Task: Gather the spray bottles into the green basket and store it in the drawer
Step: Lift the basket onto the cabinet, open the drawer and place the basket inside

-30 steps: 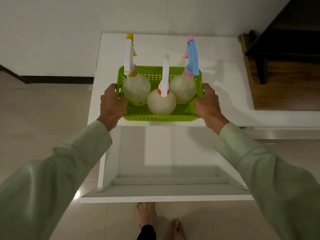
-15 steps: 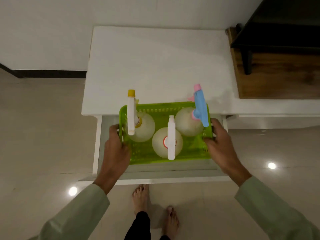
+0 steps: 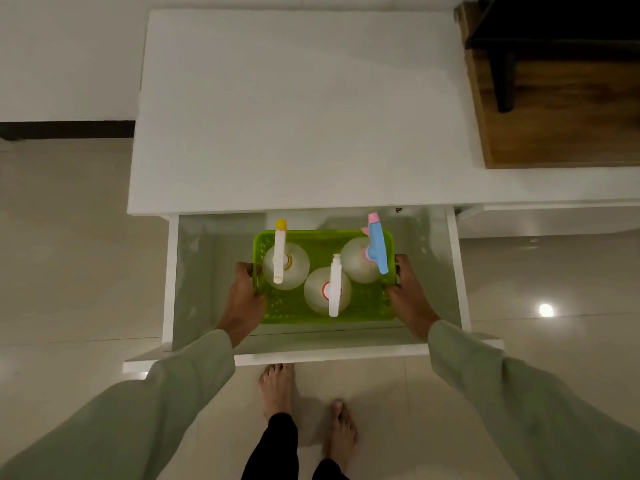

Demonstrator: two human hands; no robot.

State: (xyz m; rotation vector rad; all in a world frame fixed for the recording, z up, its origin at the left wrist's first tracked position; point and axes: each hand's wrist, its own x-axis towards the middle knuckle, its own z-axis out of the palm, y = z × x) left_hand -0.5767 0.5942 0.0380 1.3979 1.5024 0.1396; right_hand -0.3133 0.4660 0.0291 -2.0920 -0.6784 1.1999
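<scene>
The green basket (image 3: 294, 308) sits low inside the open white drawer (image 3: 207, 271), near its middle. Three round pale spray bottles stand upright in it: one with a yellow-tipped white head (image 3: 280, 251) at the left, one with a white head and red collar (image 3: 334, 285) in front, one with a blue and pink head (image 3: 375, 242) at the right. My left hand (image 3: 244, 297) grips the basket's left rim. My right hand (image 3: 408, 296) grips its right rim.
The white cabinet top (image 3: 304, 109) lies beyond the drawer. A wooden platform (image 3: 561, 109) with a dark furniture leg is at the upper right. My bare feet (image 3: 277, 386) stand on the tiled floor just below the drawer front (image 3: 329, 355).
Both hands have carried the basket off the cabinet top and lowered it down into the open drawer.
</scene>
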